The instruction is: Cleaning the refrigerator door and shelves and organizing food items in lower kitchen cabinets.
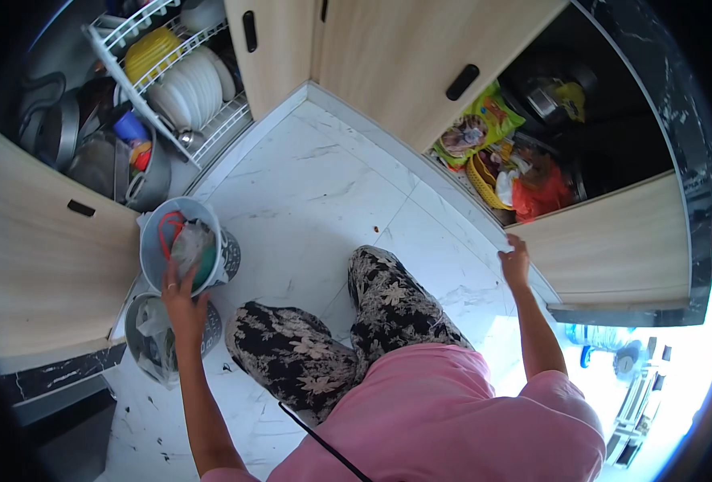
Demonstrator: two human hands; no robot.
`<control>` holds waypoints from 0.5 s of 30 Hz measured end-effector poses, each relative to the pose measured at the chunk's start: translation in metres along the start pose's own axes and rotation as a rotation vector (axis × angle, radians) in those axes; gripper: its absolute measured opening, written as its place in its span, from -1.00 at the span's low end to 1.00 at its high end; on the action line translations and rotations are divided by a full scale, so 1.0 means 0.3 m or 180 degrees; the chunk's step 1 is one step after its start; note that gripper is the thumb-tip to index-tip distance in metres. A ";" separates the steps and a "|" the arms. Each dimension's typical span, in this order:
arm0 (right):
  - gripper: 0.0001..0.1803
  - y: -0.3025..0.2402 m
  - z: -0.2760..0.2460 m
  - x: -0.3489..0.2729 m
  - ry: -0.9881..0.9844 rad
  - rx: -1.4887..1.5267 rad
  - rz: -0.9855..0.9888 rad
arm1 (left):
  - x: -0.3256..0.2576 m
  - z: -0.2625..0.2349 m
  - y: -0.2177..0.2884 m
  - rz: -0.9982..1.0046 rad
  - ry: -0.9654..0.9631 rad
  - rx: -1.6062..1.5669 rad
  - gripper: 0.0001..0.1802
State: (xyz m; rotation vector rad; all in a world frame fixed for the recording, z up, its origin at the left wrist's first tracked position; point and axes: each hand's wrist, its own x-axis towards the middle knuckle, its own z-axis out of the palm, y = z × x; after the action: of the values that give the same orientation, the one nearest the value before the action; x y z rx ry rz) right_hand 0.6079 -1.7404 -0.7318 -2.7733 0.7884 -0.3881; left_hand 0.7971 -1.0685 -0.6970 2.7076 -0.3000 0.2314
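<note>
Left hand (181, 301) grasps rim of grey bucket (157, 241) on floor by cabinet; right hand (516, 261), fingers loose, rests on open cabinet door (605, 249) edge. Best lifted level so contents stay in.

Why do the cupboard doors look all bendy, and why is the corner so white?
Head view: the fisheye lens curves straight edges like the open cupboard door near the right hand; bright light washes out the lower right floor; the left hand on the bucket stays sharp.
</note>
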 end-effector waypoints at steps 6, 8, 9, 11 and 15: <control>-0.33 0.210 -0.125 0.060 0.1347 0.1593 0.2449 | 0.056 -0.089 0.271 0.0273 0.0210 -0.0550 -0.54; -0.25 0.284 -0.200 0.069 0.2208 0.1710 0.2380 | 0.096 -0.096 0.395 0.0480 0.0331 -0.0687 -0.57; -0.25 0.351 -0.243 0.065 0.2300 0.1664 0.2455 | 0.122 -0.072 0.450 0.0583 0.0287 -0.0738 -0.57; -0.24 0.465 -0.329 0.037 0.2700 0.1213 0.1871 | 0.174 -0.032 0.564 0.0823 0.0178 -0.0906 -0.59; -0.25 0.564 -0.536 -0.013 0.2903 0.1762 0.2571 | 0.277 -0.042 0.801 0.1146 0.0109 -0.1323 -0.62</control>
State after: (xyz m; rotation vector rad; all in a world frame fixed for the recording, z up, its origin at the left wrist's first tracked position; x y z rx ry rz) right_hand 0.4734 -1.9023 -0.6310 -1.4991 1.5651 -1.4282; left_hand 0.8175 -1.2930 -0.5785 2.2239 -0.7386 0.2808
